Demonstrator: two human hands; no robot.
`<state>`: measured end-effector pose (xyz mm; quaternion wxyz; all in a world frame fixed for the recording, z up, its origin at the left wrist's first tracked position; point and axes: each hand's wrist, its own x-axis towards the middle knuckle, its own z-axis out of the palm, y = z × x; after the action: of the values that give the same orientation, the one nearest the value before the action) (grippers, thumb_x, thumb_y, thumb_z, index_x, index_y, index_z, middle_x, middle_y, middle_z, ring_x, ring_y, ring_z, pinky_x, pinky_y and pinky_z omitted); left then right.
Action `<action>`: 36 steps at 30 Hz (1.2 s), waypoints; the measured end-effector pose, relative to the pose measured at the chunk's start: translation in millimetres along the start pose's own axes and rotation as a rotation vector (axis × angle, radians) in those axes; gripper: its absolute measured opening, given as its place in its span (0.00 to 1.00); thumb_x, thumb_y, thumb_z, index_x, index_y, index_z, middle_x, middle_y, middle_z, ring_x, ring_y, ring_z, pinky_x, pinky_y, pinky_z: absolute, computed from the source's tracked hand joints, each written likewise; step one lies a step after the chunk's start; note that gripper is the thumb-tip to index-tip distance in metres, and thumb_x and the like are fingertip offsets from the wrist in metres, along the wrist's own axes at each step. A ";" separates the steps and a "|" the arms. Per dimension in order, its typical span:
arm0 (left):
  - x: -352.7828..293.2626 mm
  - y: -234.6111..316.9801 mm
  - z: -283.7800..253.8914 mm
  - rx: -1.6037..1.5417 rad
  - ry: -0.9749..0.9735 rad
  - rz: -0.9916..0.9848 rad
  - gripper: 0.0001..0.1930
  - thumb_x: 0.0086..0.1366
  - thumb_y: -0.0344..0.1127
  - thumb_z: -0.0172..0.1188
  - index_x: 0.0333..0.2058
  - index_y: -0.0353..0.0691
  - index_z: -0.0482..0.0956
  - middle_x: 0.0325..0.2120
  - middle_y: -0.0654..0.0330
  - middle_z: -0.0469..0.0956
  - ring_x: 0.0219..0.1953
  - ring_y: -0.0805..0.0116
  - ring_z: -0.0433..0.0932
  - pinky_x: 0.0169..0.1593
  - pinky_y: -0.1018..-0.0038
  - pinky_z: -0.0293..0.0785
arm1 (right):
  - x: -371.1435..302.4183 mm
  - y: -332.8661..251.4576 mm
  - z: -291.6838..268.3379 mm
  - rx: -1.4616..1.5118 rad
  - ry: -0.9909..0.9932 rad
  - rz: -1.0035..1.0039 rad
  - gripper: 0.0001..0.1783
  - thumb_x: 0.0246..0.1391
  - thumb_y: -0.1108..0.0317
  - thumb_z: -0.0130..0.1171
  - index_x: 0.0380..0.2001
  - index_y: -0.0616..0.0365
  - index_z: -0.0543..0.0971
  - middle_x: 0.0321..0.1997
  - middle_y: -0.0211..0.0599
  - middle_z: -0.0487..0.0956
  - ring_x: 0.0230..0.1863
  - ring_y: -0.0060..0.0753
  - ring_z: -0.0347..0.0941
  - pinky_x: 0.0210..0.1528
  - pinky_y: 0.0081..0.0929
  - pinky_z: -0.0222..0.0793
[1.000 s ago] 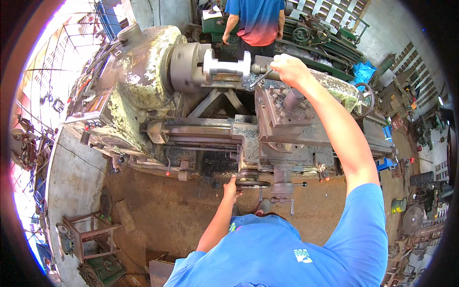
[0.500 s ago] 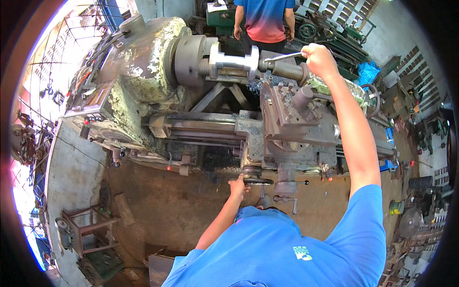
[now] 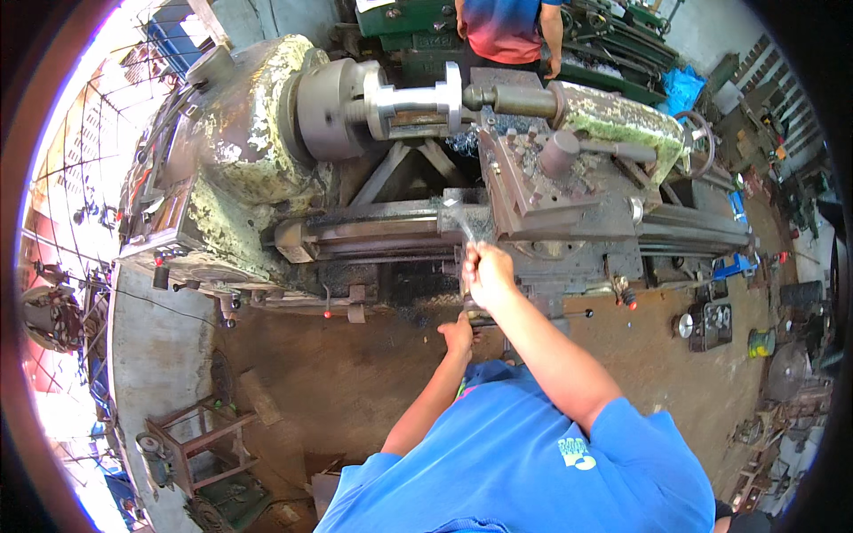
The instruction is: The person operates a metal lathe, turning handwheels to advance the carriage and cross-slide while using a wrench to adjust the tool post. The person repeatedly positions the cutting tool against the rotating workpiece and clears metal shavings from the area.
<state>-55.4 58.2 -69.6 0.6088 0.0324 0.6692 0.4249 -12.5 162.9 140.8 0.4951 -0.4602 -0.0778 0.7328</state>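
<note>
A lathe with a chuck (image 3: 330, 111) stands in front of me. A shiny flanged metal workpiece (image 3: 413, 98) is mounted between the chuck and the tailstock centre (image 3: 480, 96). My right hand (image 3: 489, 275) is closed round a slim silver metal tool (image 3: 466, 226), which is smeared by motion; its kind cannot be made out. It is over the front of the carriage (image 3: 524, 253), left of the tool post (image 3: 558, 155). Just below it, my left hand (image 3: 458, 338) is closed at the carriage handwheel (image 3: 480, 314), which is mostly hidden by my hands and right forearm.
Another person (image 3: 506, 35) stands behind the lathe, by a green machine (image 3: 418, 22). Levers with red knobs (image 3: 629, 300) stick out along the lathe's front. A wooden stool frame (image 3: 209, 444) is at lower left. A black crate (image 3: 711, 327) lies on the floor at right.
My right hand has brought the silver tool from beside the tailstock centre down to the carriage front, near my left hand. My left hand stays at the handwheel. The view has shifted slightly.
</note>
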 end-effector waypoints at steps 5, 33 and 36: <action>-4.7 2.4 -2.2 0.038 -0.006 -0.021 0.37 0.66 0.44 0.56 0.55 0.22 0.42 0.28 0.44 0.75 0.17 0.63 0.75 0.18 0.69 0.71 | 41.8 -4.0 29.4 0.219 -0.028 -0.137 0.12 0.68 0.66 0.41 0.32 0.55 0.71 0.20 0.26 0.66 0.18 0.22 0.60 0.18 0.22 0.55; -6.1 2.0 -3.0 0.155 0.000 0.014 0.27 0.69 0.50 0.52 0.46 0.32 0.51 0.24 0.52 0.75 0.16 0.64 0.75 0.18 0.71 0.71 | 56.4 -29.4 35.0 -0.572 0.102 -0.535 0.08 0.63 0.69 0.45 0.33 0.60 0.72 0.13 0.26 0.63 0.07 0.19 0.56 0.07 0.24 0.47; -7.8 0.9 -1.7 0.163 0.018 0.035 0.26 0.70 0.51 0.51 0.44 0.31 0.55 0.23 0.51 0.75 0.16 0.64 0.75 0.18 0.71 0.70 | 56.7 -10.3 5.1 -0.621 0.112 -0.363 0.10 0.63 0.69 0.44 0.32 0.61 0.74 0.13 0.28 0.65 0.07 0.21 0.57 0.07 0.25 0.47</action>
<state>-55.3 53.4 -63.1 0.5906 0.0899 0.7063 0.3798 -14.4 215.0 115.7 0.4573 -0.6068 -0.3499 0.5479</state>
